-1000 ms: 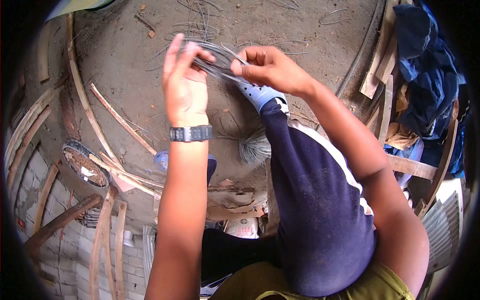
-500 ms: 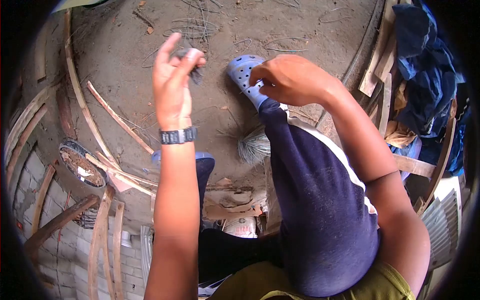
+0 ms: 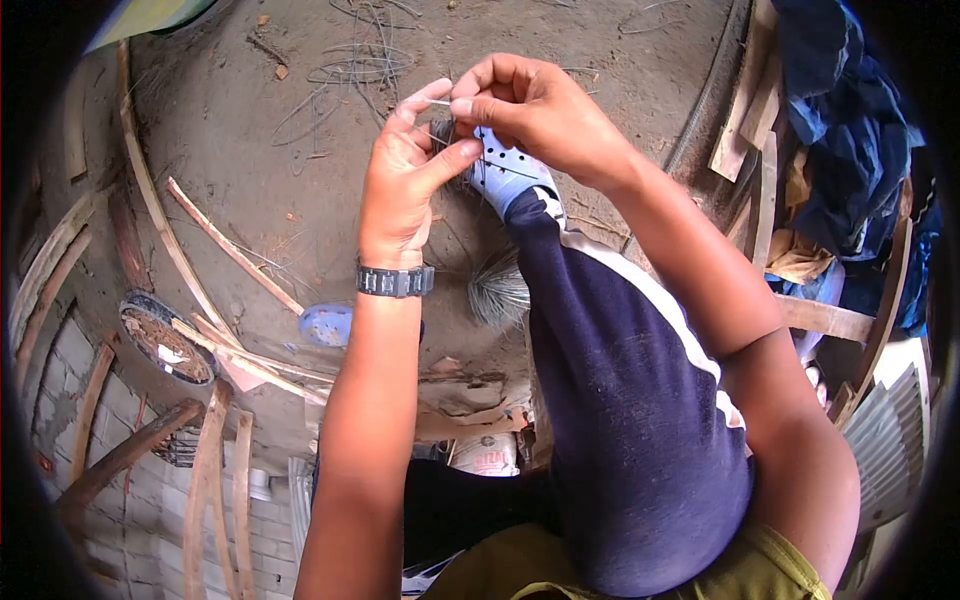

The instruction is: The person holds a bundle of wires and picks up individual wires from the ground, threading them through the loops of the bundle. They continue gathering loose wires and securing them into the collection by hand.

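Observation:
My left hand (image 3: 405, 185), with a dark watch (image 3: 394, 280) on its wrist, is raised in front of the blue clog (image 3: 508, 172). Between its thumb and fingers is a grey bundle of thin wires (image 3: 441, 131), partly hidden. My right hand (image 3: 545, 115) has come up beside it, thumb and forefinger pinched on a thin wire (image 3: 437, 101) that reaches across to the left fingertips. Below the hands, another bundle of cut wires (image 3: 500, 290) lies on the dirt floor by my leg.
Loose tangled wire (image 3: 365, 65) lies on the ground ahead. Curved wooden strips (image 3: 235, 245) and a round black pan (image 3: 167, 338) are at left. Boards (image 3: 745, 100) and a blue tarp (image 3: 850, 130) lie at right. A white sack (image 3: 484, 455) is below.
My left hand has moved right and my right hand up and left, so they now meet above the clog. The thin wire now shows between their fingertips.

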`<act>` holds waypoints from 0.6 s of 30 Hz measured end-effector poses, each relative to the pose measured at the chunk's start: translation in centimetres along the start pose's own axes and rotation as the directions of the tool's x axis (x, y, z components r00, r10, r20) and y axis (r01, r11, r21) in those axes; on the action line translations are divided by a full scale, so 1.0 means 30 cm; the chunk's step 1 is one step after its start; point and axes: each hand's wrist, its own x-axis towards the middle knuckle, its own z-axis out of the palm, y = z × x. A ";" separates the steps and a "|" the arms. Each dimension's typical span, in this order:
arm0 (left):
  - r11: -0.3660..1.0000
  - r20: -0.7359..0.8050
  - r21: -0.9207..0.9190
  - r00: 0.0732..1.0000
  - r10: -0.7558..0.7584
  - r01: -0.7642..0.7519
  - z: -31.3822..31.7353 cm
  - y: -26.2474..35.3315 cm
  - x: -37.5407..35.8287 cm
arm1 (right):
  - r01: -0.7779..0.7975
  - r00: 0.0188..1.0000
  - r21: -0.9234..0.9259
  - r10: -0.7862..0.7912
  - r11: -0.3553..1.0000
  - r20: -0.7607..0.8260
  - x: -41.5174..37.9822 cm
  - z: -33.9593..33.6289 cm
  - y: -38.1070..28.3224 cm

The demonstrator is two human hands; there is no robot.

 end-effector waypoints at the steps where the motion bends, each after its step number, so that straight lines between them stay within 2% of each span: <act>1: 1.000 -0.008 -0.018 1.000 0.006 -0.006 -0.006 0.005 0.002 | 0.026 0.994 0.003 -0.026 1.000 -0.104 0.008 0.002 0.022; 2: 0.999 -0.018 -0.037 1.000 0.012 -0.013 -0.006 0.012 0.002 | 0.049 0.986 -0.078 -0.061 0.996 -0.155 0.023 0.003 0.032; 5: 0.995 -0.086 -0.076 0.995 0.053 -0.060 0.017 0.014 0.006 | -0.020 0.980 -0.070 0.005 0.997 -0.199 0.021 0.010 0.044; 6: 0.995 -0.085 -0.076 0.995 0.054 -0.060 0.012 0.009 0.007 | 0.026 0.984 -0.003 -0.026 1.000 -0.177 0.019 0.024 0.059; 7: 0.983 -0.151 -0.162 0.986 0.067 -0.091 0.003 0.000 0.009 | -0.046 0.987 0.082 0.058 0.996 -0.148 0.007 0.031 0.063; 8: 0.961 -0.217 -0.244 0.973 0.074 -0.127 -0.002 -0.001 0.015 | -0.046 0.988 0.045 0.052 0.998 -0.145 -0.004 0.041 0.070; 9: 0.961 -0.215 -0.246 0.974 0.073 -0.126 -0.012 0.001 0.022 | -0.048 0.989 0.008 0.048 0.999 -0.142 -0.012 0.048 0.090; 10: 0.934 -0.257 -0.304 0.960 0.110 -0.188 -0.026 0.004 0.027 | 0.029 0.992 -0.069 -0.037 0.997 -0.119 -0.020 0.051 0.131; 11: 0.899 -0.302 -0.357 0.942 0.144 -0.252 -0.037 0.010 0.029 | 0.048 0.996 -0.046 -0.051 0.998 -0.079 -0.037 0.058 0.137; 13: 0.916 -0.300 -0.320 0.943 0.144 -0.242 -0.066 0.028 0.019 | 0.066 0.995 -0.413 -0.027 0.908 0.098 -0.059 0.009 0.120; 15: 0.905 -0.317 -0.318 0.931 0.181 -0.284 -0.099 0.054 0.010 | 0.105 0.993 -0.464 -0.065 0.880 0.101 -0.036 -0.096 0.192; 16: 0.936 -0.350 -0.223 0.918 0.186 -0.274 -0.109 0.073 0.002 | -0.052 0.994 -0.557 -0.009 0.829 -0.107 -0.022 -0.150 0.221; 17: 0.935 -0.351 -0.220 0.917 0.189 -0.277 -0.129 0.084 -0.007 | -0.176 0.965 -0.730 -0.029 0.661 -0.260 -0.011 -0.204 0.234; 18: 0.983 -0.321 -0.007 0.932 0.172 -0.184 -0.153 0.090 -0.014 | -0.196 0.952 -0.891 -0.140 0.408 -0.274 -0.009 -0.256 0.269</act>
